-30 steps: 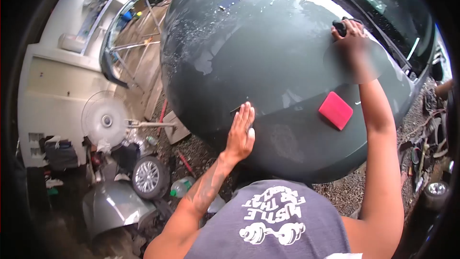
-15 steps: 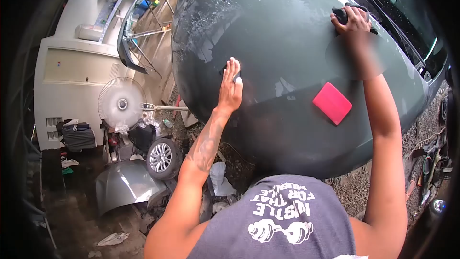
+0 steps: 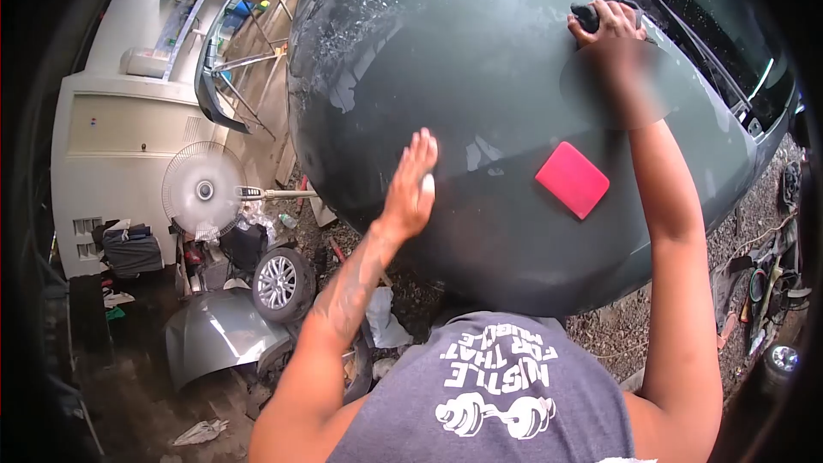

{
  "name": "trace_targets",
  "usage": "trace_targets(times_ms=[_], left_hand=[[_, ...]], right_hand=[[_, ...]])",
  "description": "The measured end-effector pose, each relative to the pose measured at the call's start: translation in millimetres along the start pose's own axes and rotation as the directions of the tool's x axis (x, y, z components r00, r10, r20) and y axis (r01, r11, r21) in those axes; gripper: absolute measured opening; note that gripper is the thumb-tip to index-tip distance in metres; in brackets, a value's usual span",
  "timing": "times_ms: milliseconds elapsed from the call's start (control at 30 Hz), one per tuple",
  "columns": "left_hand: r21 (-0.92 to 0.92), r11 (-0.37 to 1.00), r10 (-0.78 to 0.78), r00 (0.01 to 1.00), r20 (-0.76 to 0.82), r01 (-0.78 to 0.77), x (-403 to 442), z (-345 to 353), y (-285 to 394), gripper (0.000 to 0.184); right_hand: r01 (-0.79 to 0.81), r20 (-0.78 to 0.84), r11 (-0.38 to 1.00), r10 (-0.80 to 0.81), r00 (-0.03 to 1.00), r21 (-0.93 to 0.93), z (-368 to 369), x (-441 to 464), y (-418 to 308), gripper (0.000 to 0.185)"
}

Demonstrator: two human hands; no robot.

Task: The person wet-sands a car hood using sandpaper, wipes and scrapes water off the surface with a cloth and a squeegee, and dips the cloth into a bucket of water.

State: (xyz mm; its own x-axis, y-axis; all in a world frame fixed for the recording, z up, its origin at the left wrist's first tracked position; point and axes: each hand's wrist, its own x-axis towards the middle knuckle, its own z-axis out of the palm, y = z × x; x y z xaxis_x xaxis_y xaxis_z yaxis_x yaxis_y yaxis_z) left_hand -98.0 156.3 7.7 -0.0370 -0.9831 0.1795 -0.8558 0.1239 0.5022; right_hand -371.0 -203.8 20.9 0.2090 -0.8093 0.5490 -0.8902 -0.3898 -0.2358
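Note:
A dark green car hood [image 3: 480, 223] with a glossy surface fills the middle of the view. My left hand [image 3: 411, 184] is over its left part, fingers straight and close together, holding nothing; whether the palm touches the paint, I cannot tell. Towards the windshield edge, my right hand [image 3: 613, 26] presses a bunched black cloth [image 3: 585, 15] on the hood, its fingers bent over it. Between the two arms lies a flat red rectangular pad [image 3: 573, 180], touched by neither hand. Whitish wet-looking streaks mark the hood's far left end.
A standing fan [image 3: 204, 190] is at the left, with a loose wheel [image 3: 279, 283] and a silver body panel [image 3: 219, 339] below it on the ground. A detached bumper [image 3: 208, 77] rests on a metal stand. The windshield [image 3: 729, 9] borders the hood at upper right.
My left hand has drawn back towards my body and slightly right over the hood. My right hand stays at about the same spot with the cloth. The whole view has shifted slightly.

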Motion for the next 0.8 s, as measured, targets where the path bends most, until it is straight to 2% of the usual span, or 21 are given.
trace_targets(times_ms=[67, 133, 200, 267, 367, 467, 533, 567, 600, 633, 667, 700, 733, 800], left_hand=[[0.088, 0.996, 0.021, 0.999, -0.045, -0.017, 51, -12, -18, 0.061], [0.129, 0.99, -0.038, 0.99, -0.133, 0.055, 71, 0, -23, 0.06], [0.096, 0.995, -0.026, 0.994, -0.109, 0.037, 32, 14, 4, 0.06], [-0.012, 0.998, -0.066, 0.998, 0.003, 0.066, -13, 25, 33, 0.062], [0.031, 0.998, 0.045, 0.998, 0.043, -0.046, 34, 7, 16, 0.06], [0.067, 0.997, 0.028, 0.999, 0.04, -0.031, 60, 8, 15, 0.062], [0.022, 0.996, 0.087, 0.984, 0.154, -0.091, 10, 3, 24, 0.064], [0.007, 0.996, 0.08, 0.961, 0.266, -0.085, -19, -3, 18, 0.067], [0.004, 0.996, 0.082, 0.957, 0.277, -0.087, -12, -4, 19, 0.067], [-0.048, 0.99, 0.142, 0.936, 0.322, -0.134, 1, -7, 23, 0.068], [-0.098, 0.979, 0.205, 0.91, 0.361, -0.181, 18, -10, 25, 0.069], [-0.103, 0.959, 0.283, 0.879, 0.384, -0.264, 45, -6, 30, 0.071], [-0.107, 0.956, 0.291, 0.869, 0.401, -0.271, 48, -10, 30, 0.071], [-0.105, 0.947, 0.314, 0.817, 0.484, -0.303, 57, -14, 29, 0.073]], right_hand=[[0.009, -0.019, 1.0, -0.009, 1.0, 0.008, 3, -1, 2, 0.061], [0.024, -0.066, 1.0, -0.024, 0.998, 0.012, 9, 0, 6, 0.062], [0.03, -0.012, 1.0, -0.03, 0.999, -0.01, 10, 1, 8, 0.063], [0.022, 0.004, 0.999, -0.021, 1.0, -0.05, 8, 2, 7, 0.064], [0.019, -0.002, 0.999, -0.019, 1.0, -0.05, 9, 1, 5, 0.064], [0.014, -0.008, 0.999, -0.014, 1.0, -0.029, 7, 0, 5, 0.064], [0.03, -0.013, 0.999, -0.031, 0.999, -0.038, 7, 2, 7, 0.064], [0.035, -0.027, 0.999, -0.036, 0.999, -0.039, 8, 2, 8, 0.064], [0.036, -0.037, 0.999, -0.038, 0.999, -0.039, 10, -1, 7, 0.064], [0.018, -0.106, 1.0, -0.018, 0.994, -0.003, 4, -1, -1, 0.055], [0.012, -0.104, 1.0, -0.012, 0.995, -0.001, -5, 1, -6, 0.055], [0.0, -0.039, 0.998, 0.002, 0.999, 0.064, -16, 3, -8, 0.051], [-0.022, 0.03, 0.992, 0.019, 0.999, 0.124, -21, -1, -7, 0.049], [-0.019, -0.022, 0.985, 0.023, 0.999, 0.169, -16, -3, -2, 0.046]])
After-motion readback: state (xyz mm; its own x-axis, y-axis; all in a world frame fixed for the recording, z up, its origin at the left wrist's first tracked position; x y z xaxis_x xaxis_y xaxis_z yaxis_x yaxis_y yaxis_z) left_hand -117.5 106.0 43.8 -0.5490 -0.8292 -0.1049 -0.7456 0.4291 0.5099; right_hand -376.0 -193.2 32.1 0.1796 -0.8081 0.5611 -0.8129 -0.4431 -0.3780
